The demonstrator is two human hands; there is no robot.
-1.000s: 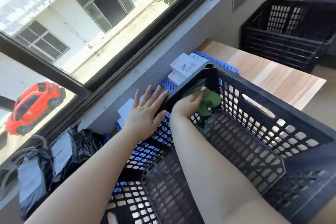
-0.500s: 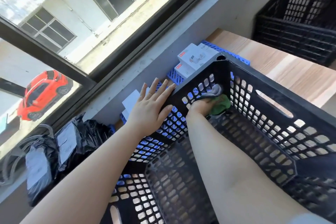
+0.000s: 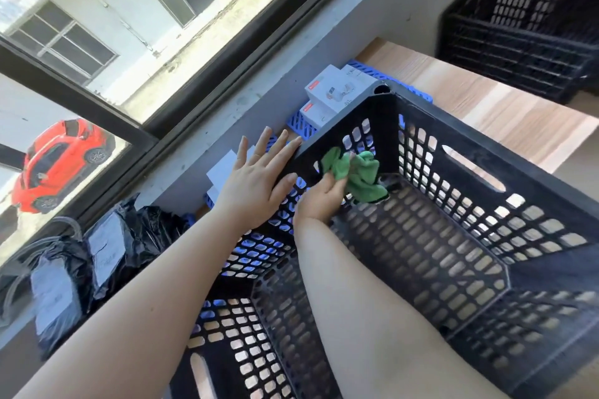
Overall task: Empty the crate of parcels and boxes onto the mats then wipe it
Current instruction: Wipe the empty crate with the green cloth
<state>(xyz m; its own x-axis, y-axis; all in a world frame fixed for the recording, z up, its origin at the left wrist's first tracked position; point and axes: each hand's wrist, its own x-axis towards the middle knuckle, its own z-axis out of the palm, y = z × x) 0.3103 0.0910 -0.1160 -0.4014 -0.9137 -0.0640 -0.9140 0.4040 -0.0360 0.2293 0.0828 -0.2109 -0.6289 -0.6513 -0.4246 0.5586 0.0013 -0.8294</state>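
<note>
The black perforated crate [image 3: 486,191] stands on the wooden table with nothing inside but my arm. My left hand [image 3: 256,185] lies flat with fingers spread on the crate's left rim. My right hand [image 3: 321,197] is inside the crate, closed on a green cloth [image 3: 359,172] pressed against the inner left wall near the far corner. White boxes [image 3: 334,94] rest on a blue mat [image 3: 299,125] behind the crate. Black parcels [image 3: 107,249] with white labels lie at the left by the window sill.
A second black crate [image 3: 518,23] stands at the far right beyond the wooden table [image 3: 486,104]. A grey sill [image 3: 259,84] and a large window run along the left side, close to the crate.
My right hand with the green cloth has moved back from the far corner along the inner left wall, towards me. My left hand stays on the rim.
</note>
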